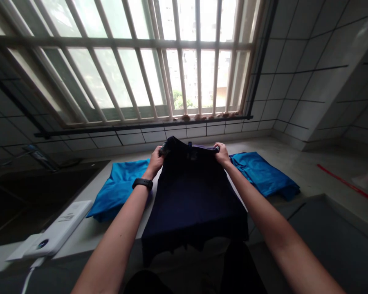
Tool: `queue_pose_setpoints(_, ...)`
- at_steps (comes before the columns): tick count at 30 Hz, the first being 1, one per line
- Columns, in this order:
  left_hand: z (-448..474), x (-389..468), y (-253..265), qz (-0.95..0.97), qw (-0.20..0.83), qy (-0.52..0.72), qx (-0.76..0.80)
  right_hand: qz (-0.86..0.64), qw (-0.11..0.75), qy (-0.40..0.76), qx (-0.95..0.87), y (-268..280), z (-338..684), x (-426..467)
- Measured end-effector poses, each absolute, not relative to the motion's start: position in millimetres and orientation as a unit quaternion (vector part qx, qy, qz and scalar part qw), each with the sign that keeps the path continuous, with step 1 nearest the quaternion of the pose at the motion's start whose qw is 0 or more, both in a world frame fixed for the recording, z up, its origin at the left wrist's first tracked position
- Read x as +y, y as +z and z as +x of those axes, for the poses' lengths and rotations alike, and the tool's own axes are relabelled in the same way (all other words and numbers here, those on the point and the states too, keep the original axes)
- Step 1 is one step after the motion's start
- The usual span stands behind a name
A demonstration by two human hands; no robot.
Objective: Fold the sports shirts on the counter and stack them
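Observation:
A dark navy shirt point(199, 200) lies over the light counter, its lower edge hanging past the front. My left hand point(157, 158) is closed on its upper left corner, and my right hand point(222, 154) grips the upper right corner. The top edge is raised between them, with a small tag in the middle. Bright blue cloth point(119, 183) spreads out at the left, and more blue cloth point(263, 173) lies at the right. Whether these are sleeves joined to the shirt I cannot tell. A black band circles my left wrist.
A white power bank point(61, 226) with a cable sits at the front left, beside a dark sink point(18, 192) with a tap point(39, 157). A red strip point(346, 183) lies at the right. Behind the counter point(282, 151) is a barred window point(141, 61).

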State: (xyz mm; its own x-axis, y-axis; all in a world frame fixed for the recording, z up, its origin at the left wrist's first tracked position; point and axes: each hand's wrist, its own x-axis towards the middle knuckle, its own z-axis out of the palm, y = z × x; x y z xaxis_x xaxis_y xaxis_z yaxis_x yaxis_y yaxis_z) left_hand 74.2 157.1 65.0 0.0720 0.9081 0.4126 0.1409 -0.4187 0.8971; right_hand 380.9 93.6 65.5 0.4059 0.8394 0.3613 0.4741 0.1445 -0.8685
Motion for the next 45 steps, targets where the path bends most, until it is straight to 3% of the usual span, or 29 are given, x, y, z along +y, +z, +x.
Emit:
queue_pose_setpoints(3, 73.7, 148.0, 81.9, 0.691, 0.312, 0.540, 0.364, -0.549, 0.594, 0.092, -0.581, 67.1, 372.9, 80.9)
queue_pose_setpoints(8, 45.0, 79.5, 85.8, 0.739, 0.298, 0.432, 0.422, -0.564, 0.520, 0.177, -0.617, 46.7, 370.2, 17.2)
queue_pose_setpoints(14, -4.3, -11.7, 42.8, 0.713, 0.333, 0.405, 0.465, -0.508, 0.508, 0.205, -0.665, 11.4, 391.8, -66.3)
queue_pose_setpoints(19, -12.0, -46.8, 0.3, 0.777, 0.303, 0.298, 0.463, -0.518, 0.411, 0.175, -0.730, -24.0, 396.8, -103.0)
queue_pose_setpoints(31, 0.8, -25.7, -2.4, 0.813, 0.248, 0.249, 0.464, -0.571, 0.305, 0.095, -0.756, -38.9, 393.6, -88.9)
queue_pose_setpoints(38, 33.5, 6.4, 13.7, 0.793, 0.218, 0.250, 0.511, -0.615, 0.242, 0.078, -0.747, -9.9, 393.5, -33.3)
queue_pose_setpoints(40, 37.0, 6.6, 19.4, 0.779, 0.214, 0.275, 0.521, -0.621, 0.251, 0.091, -0.737, 4.6, 391.4, -27.5)
queue_pose_setpoints(45, 17.2, -18.1, 23.1, 0.744, 0.256, 0.363, 0.499, -0.564, 0.405, 0.111, -0.711, 12.3, 402.2, -57.6)
